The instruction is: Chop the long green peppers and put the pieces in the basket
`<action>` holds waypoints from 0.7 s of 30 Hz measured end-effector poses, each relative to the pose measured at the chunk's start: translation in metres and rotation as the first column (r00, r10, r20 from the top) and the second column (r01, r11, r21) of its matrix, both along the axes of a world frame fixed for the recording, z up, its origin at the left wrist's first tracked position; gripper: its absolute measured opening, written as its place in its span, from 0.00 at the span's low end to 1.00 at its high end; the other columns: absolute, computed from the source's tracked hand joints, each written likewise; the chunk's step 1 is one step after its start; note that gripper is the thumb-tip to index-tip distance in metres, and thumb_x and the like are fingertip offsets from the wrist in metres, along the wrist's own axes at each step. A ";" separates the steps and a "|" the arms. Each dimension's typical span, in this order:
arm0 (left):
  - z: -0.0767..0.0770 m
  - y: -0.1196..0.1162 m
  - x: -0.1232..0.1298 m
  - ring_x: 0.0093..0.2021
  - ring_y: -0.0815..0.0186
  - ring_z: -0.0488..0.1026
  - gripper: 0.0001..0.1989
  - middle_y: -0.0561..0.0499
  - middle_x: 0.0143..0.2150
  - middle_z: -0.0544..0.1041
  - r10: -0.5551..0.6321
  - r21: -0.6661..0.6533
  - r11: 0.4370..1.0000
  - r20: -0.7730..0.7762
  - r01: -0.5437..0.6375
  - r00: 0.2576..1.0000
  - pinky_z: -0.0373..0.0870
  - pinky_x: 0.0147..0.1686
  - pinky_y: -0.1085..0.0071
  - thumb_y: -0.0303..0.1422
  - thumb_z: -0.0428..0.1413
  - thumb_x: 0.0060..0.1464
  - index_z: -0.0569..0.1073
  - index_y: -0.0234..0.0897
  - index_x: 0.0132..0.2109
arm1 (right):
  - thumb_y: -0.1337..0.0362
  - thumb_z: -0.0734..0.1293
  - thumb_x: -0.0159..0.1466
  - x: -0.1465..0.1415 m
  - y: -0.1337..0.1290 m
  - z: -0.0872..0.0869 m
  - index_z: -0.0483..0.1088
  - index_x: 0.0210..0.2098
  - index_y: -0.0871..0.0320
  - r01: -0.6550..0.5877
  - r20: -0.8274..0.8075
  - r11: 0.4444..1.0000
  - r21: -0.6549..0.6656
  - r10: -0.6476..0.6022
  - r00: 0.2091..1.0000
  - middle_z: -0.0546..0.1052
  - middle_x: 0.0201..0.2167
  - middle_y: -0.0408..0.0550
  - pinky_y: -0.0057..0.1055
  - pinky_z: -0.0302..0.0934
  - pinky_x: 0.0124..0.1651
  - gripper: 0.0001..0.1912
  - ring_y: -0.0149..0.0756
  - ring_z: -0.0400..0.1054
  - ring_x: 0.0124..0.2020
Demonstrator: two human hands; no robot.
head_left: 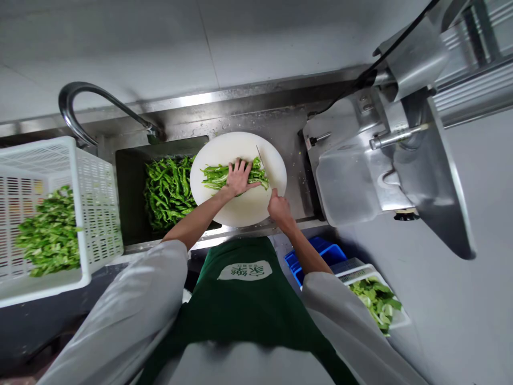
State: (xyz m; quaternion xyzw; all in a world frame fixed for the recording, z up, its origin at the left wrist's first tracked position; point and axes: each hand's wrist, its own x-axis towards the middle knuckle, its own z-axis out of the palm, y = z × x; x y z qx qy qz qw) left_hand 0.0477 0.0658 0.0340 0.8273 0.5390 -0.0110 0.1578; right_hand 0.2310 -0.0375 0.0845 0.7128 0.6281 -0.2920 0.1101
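A round white cutting board [245, 211] lies over the right part of the sink and the steel counter. Long green peppers [216, 174] are bunched side by side on it. My left hand [239, 177] presses down flat on the peppers with its fingers spread. My right hand [279, 209] is closed around the handle of a knife [262, 160], which hides the handle. The thin blade points away from me at the right ends of the peppers. More whole green peppers [168, 190] are heaped in the sink, left of the board.
A white plastic basket [100, 206] with chopped greens stands at the left. A curved faucet [108, 93] reaches over the sink [130, 200]. On the right is a metal slicing machine [385, 155]. Below it are blue bins [316, 251] and a white basket [403, 319] of leafy greens.
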 end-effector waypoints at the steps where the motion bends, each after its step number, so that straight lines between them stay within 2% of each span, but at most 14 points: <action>1: -0.001 -0.001 0.000 0.73 0.36 0.48 0.48 0.30 0.71 0.59 0.000 0.009 1.000 0.003 0.000 1.000 0.38 0.69 0.40 0.62 0.44 0.61 0.56 0.29 0.74 | 0.72 0.53 0.72 0.001 0.001 0.001 0.58 0.63 0.65 -0.001 -0.002 1.000 0.001 0.001 1.000 0.80 0.46 0.64 0.37 0.63 0.52 0.21 0.48 0.76 0.49; 4: 0.000 -0.008 -0.001 0.74 0.36 0.47 0.45 0.30 0.73 0.56 0.016 0.005 1.000 0.012 -0.016 1.000 0.39 0.69 0.39 0.60 0.43 0.63 0.54 0.31 0.75 | 0.69 0.52 0.74 0.010 0.004 0.008 0.60 0.61 0.64 0.013 -0.003 1.000 0.009 -0.013 1.000 0.80 0.46 0.64 0.37 0.64 0.52 0.18 0.48 0.76 0.49; 7: 0.002 -0.016 -0.006 0.75 0.39 0.46 0.46 0.32 0.76 0.50 0.059 0.001 0.998 0.028 -0.059 0.998 0.39 0.69 0.40 0.60 0.42 0.64 0.46 0.34 0.77 | 0.66 0.50 0.75 0.012 0.003 0.020 0.60 0.60 0.65 0.038 0.009 0.998 0.048 -0.038 0.999 0.80 0.45 0.64 0.38 0.64 0.50 0.19 0.48 0.76 0.47; 10: 0.001 -0.024 -0.011 0.76 0.40 0.42 0.48 0.32 0.77 0.44 0.086 0.001 0.996 0.050 -0.086 0.995 0.37 0.70 0.40 0.60 0.41 0.64 0.42 0.31 0.77 | 0.66 0.48 0.76 -0.002 -0.003 0.033 0.60 0.61 0.67 0.018 0.011 0.994 0.107 -0.019 1.000 0.80 0.42 0.63 0.38 0.65 0.49 0.20 0.49 0.77 0.45; 12: 0.000 -0.028 -0.013 0.76 0.38 0.41 0.48 0.32 0.77 0.44 0.101 -0.016 0.995 0.060 -0.100 0.993 0.35 0.70 0.40 0.60 0.40 0.64 0.42 0.29 0.77 | 0.68 0.49 0.75 -0.016 -0.005 0.038 0.60 0.61 0.66 -0.030 0.004 0.994 0.100 0.030 1.000 0.80 0.43 0.63 0.38 0.65 0.50 0.20 0.48 0.77 0.45; 16: -0.004 -0.032 -0.010 0.76 0.36 0.42 0.47 0.31 0.77 0.46 0.148 -0.038 0.989 0.075 -0.145 0.986 0.35 0.70 0.38 0.58 0.39 0.64 0.43 0.28 0.77 | 0.72 0.52 0.73 -0.034 -0.002 0.037 0.59 0.63 0.66 -0.080 0.047 0.997 0.012 0.080 0.996 0.80 0.44 0.63 0.36 0.65 0.52 0.21 0.46 0.77 0.48; 21: -0.009 -0.031 -0.008 0.75 0.35 0.44 0.43 0.33 0.77 0.48 0.162 -0.048 0.986 0.089 -0.158 0.983 0.36 0.70 0.39 0.55 0.42 0.65 0.48 0.30 0.76 | 0.74 0.53 0.71 -0.030 0.008 0.031 0.59 0.63 0.68 -0.068 0.100 0.997 -0.019 0.070 0.992 0.80 0.45 0.65 0.36 0.65 0.52 0.21 0.48 0.77 0.49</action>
